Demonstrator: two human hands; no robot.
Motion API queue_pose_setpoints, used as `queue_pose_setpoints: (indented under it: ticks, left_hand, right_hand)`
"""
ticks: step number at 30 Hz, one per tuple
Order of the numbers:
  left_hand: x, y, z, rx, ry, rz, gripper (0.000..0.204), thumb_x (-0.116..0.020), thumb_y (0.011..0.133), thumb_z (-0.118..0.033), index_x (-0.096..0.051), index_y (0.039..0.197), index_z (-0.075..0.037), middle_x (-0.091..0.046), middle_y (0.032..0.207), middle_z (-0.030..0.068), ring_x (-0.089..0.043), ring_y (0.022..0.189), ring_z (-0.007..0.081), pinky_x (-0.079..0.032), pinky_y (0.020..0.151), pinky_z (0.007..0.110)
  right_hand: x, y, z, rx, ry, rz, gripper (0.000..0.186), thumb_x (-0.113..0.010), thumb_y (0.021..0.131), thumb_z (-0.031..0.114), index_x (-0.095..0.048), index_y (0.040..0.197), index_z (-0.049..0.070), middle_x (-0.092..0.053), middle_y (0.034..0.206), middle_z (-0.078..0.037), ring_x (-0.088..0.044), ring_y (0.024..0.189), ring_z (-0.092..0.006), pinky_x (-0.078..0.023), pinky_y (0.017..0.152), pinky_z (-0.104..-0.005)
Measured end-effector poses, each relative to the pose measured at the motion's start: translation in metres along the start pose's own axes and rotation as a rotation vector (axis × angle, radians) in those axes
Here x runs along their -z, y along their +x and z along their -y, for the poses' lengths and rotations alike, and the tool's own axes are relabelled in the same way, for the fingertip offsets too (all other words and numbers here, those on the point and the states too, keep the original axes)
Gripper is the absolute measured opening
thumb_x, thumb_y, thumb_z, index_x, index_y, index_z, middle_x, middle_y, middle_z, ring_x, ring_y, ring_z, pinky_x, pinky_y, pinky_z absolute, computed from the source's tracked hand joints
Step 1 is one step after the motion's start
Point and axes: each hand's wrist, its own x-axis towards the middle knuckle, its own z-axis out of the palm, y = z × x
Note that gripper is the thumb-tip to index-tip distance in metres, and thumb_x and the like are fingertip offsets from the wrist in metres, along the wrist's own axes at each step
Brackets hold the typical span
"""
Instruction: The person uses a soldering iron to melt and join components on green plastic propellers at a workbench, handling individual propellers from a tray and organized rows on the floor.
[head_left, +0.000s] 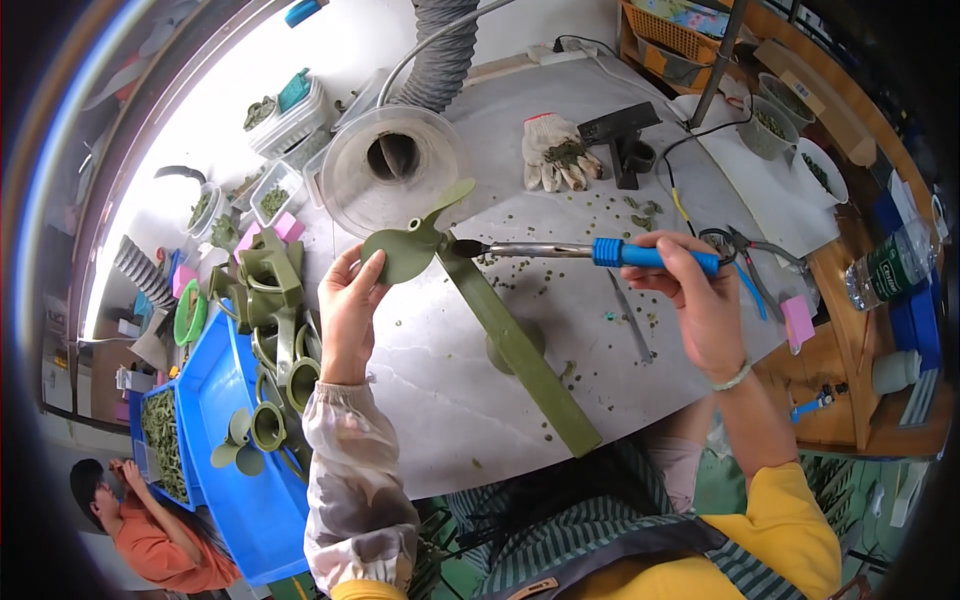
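My left hand (347, 312) pinches one blade of a small olive-green propeller (402, 254), whose hub sits at the upper end of a long green bar (515, 345). The bar slants down toward me over the table; a round green piece (516, 346) shows by its middle. In my right hand (697, 300) is a blue-handled soldering iron (540, 249) with a metal shaft. Its dark, flat tip lies at the bar's upper end, close beside the hub. Whether the tip touches the bar or the hub, I cannot tell.
Green crumbs dot the grey tabletop (440, 420). A clear round tub (330, 180) under a grey duct, a glove (552, 150) and pliers (770, 270) lie farther off. At left stand green castings (275, 290) and a blue tray (235, 500); another person (160, 530) sits beyond.
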Motion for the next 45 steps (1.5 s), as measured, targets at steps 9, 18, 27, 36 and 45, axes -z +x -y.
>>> queue_pose_setpoints:
  ticks: [9,18,27,36,45]
  left_hand:
    - [-0.003,0.002,0.002,-0.021,0.063,0.035,0.027,-0.063,0.09,-0.01,-0.059,0.115,0.001,-0.067,0.1,0.0079,-0.066,0.087,0.0129,-0.054,0.078,0.023]
    - [-0.001,0.011,0.006,-0.036,0.059,0.028,0.031,-0.066,0.088,-0.008,-0.058,0.115,0.004,-0.067,0.098,0.0096,-0.065,0.085,0.0136,-0.053,0.075,0.024]
    - [0.0,0.012,0.005,-0.053,0.095,0.032,0.029,-0.066,0.088,-0.009,-0.06,0.113,0.004,-0.067,0.097,0.0089,-0.065,0.082,0.0124,-0.052,0.072,0.022]
    - [0.001,0.015,0.006,-0.044,0.093,0.042,0.031,-0.066,0.087,-0.008,-0.059,0.114,0.005,-0.067,0.098,0.0093,-0.065,0.083,0.013,-0.053,0.073,0.023]
    - [0.004,0.017,0.007,-0.046,0.137,0.044,0.029,-0.065,0.089,-0.011,-0.06,0.115,0.003,-0.067,0.1,0.0093,-0.066,0.087,0.0139,-0.054,0.076,0.023]
  right_hand:
    - [-0.022,0.004,-0.018,0.024,0.029,0.051,0.025,-0.053,0.096,0.014,-0.061,0.107,-0.007,-0.065,0.1,-0.014,-0.068,0.083,-0.0215,-0.058,0.078,-0.0319]
    - [-0.028,0.004,-0.03,0.035,0.064,0.009,0.026,-0.053,0.096,0.014,-0.061,0.108,-0.008,-0.065,0.101,-0.014,-0.068,0.084,-0.0217,-0.058,0.079,-0.0321]
    - [-0.03,0.006,-0.032,0.032,0.064,-0.017,0.025,-0.053,0.096,0.013,-0.062,0.107,-0.008,-0.067,0.097,-0.013,-0.068,0.082,-0.0208,-0.059,0.077,-0.0316]
    - [-0.028,0.006,-0.036,0.034,0.071,0.007,0.025,-0.053,0.095,0.012,-0.062,0.108,-0.008,-0.066,0.099,-0.014,-0.068,0.083,-0.0216,-0.059,0.077,-0.0318]
    - [-0.029,0.006,-0.035,0.001,0.086,0.004,0.025,-0.053,0.096,0.013,-0.061,0.108,-0.007,-0.066,0.101,-0.014,-0.068,0.084,-0.0221,-0.058,0.078,-0.0321]
